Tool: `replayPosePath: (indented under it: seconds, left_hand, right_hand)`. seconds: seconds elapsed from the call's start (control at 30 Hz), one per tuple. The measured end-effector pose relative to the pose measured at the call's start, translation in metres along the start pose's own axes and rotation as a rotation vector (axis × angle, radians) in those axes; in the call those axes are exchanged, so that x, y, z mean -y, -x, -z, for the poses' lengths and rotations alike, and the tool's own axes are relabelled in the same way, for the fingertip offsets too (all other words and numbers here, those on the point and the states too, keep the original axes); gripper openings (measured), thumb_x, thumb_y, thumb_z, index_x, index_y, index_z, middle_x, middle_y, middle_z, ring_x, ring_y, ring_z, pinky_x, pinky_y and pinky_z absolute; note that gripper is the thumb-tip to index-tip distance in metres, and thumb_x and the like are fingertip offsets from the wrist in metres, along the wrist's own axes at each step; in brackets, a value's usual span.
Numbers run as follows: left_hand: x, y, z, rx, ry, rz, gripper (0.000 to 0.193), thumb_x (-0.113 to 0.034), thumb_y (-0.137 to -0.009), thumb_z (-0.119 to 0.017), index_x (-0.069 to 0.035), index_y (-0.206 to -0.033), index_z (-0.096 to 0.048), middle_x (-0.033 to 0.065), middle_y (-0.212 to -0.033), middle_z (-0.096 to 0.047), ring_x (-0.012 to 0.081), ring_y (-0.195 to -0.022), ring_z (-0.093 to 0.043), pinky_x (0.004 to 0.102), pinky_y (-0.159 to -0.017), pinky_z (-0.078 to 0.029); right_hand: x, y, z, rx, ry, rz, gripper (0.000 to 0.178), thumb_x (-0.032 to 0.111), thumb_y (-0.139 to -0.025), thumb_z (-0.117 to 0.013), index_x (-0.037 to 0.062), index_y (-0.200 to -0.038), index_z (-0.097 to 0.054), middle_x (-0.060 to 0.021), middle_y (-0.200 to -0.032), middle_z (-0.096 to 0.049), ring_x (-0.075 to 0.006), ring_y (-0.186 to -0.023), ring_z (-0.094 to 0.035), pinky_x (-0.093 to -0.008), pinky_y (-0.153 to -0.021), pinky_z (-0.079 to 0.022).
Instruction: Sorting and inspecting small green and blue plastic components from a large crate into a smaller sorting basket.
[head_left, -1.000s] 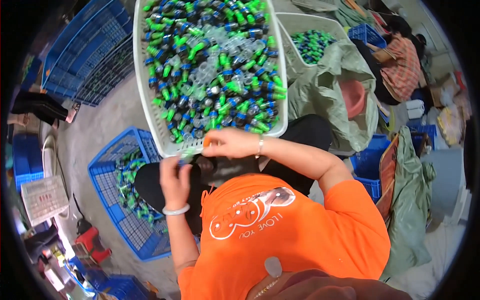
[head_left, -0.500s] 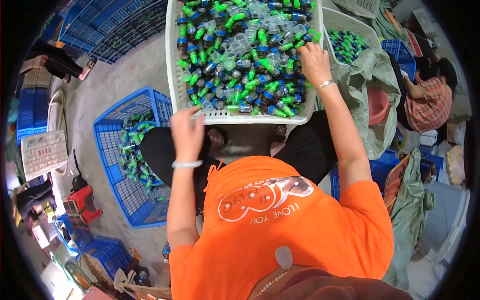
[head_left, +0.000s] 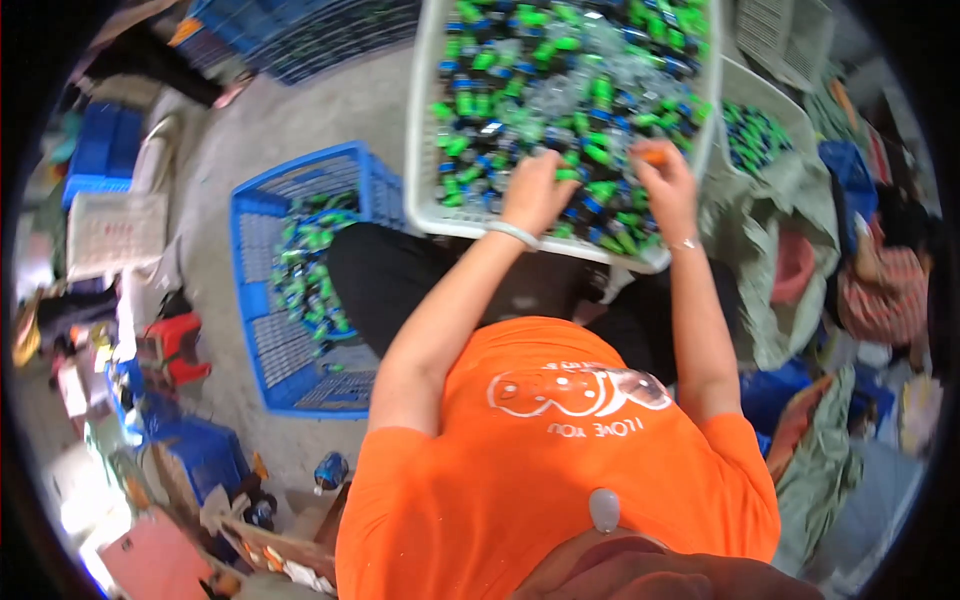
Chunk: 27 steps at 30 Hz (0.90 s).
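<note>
A large white plastic crate [head_left: 419,160] stands before me, full of small dark bottles with green tops and blue bands. Clear plastic caps [head_left: 560,95] lie loose among them. My left hand [head_left: 535,195] reaches over the near rim; its bent fingers close on a small green-topped bottle [head_left: 567,175]. Beside it on the right, my right hand [head_left: 668,190] is over the crate with its fingers pinched. Something orange [head_left: 655,157] shows at its fingertips, blurred by motion. Whether a bottle sits in that pinch I cannot make out.
A blue crate [head_left: 262,330] on the floor at the left holds more such bottles. At the right, another white bin [head_left: 800,115] of bottles stands near a grey-green sack [head_left: 750,235] and a pink basin [head_left: 793,265]. A person in a checked shirt [head_left: 885,300] sits far right.
My view has shifted, so the crates appear farther right. My left hand has moved from the crate's near left corner to the bottles. My right hand has come nearer, leaving the crate's right side.
</note>
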<state>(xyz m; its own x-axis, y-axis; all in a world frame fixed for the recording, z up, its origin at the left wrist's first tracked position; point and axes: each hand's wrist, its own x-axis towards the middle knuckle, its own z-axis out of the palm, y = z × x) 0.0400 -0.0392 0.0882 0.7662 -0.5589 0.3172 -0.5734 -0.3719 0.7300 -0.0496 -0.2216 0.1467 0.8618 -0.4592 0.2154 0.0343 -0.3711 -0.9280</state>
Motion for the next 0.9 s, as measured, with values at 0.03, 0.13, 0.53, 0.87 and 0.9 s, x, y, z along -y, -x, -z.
replayPosePath:
  seconds: [0.03, 0.13, 0.53, 0.87, 0.9]
  left_hand:
    - [0.005, 0.001, -0.003, 0.038, 0.195, 0.072, 0.028, -0.017, -0.075, -0.075, -0.004, -0.096, -0.060, 0.0131, -0.080, -0.061, 0.0279, -0.079, -0.060, 0.0400, -0.072, -0.049]
    - [-0.003, 0.014, 0.026, 0.075, 0.713, 0.338, 0.025, -0.016, -0.081, -0.073, -0.005, -0.099, -0.060, 0.0046, -0.084, -0.063, 0.0165, -0.079, -0.061, 0.0312, -0.071, -0.051]
    - [-0.005, 0.053, 0.066, 0.183, 1.267, 0.598, 0.040, -0.028, -0.096, -0.055, -0.017, -0.134, -0.048, -0.0032, -0.103, -0.057, 0.0036, -0.072, -0.046, 0.0223, -0.060, -0.041]
    - [-0.004, 0.062, 0.050, -0.137, 0.652, 0.294, 0.028, -0.028, -0.095, -0.059, -0.005, -0.098, -0.044, 0.0043, -0.074, -0.052, 0.0127, -0.062, -0.052, 0.0289, -0.053, -0.042]
    - [-0.014, 0.060, 0.057, -0.139, 0.683, 0.327, 0.029, -0.028, -0.095, -0.058, -0.004, -0.099, -0.044, 0.0068, -0.074, -0.053, 0.0162, -0.061, -0.054, 0.0313, -0.053, -0.043]
  right_hand:
    - [0.000, 0.003, -0.002, 0.006, -0.135, -0.086, 0.009, 0.012, -0.088, -0.061, 0.0044, -0.093, -0.060, -0.0062, -0.092, -0.065, -0.0148, -0.075, -0.061, -0.0286, -0.067, -0.047]
    - [0.007, 0.010, -0.017, 0.065, -0.313, -0.334, 0.013, 0.019, -0.093, -0.056, 0.0065, -0.093, -0.060, -0.0051, -0.085, -0.066, -0.0111, -0.065, -0.058, -0.0250, -0.061, -0.045]
    - [0.022, 0.012, -0.068, 0.113, 0.326, 0.194, 0.023, 0.022, -0.097, -0.052, 0.0026, -0.084, -0.055, -0.0216, -0.066, -0.052, -0.0390, -0.057, -0.050, -0.0424, -0.051, -0.038]
    - [0.051, 0.031, -0.099, 0.356, 0.229, 0.235, 0.017, 0.018, -0.096, -0.051, 0.0026, -0.090, -0.054, -0.0196, -0.067, -0.056, -0.0376, -0.058, -0.055, -0.0436, -0.051, -0.038]
    - [0.052, 0.031, -0.101, 0.353, 0.224, 0.239, 0.017, 0.018, -0.096, -0.051, 0.0026, -0.090, -0.054, -0.0196, -0.067, -0.056, -0.0376, -0.058, -0.055, -0.0436, -0.051, -0.038]
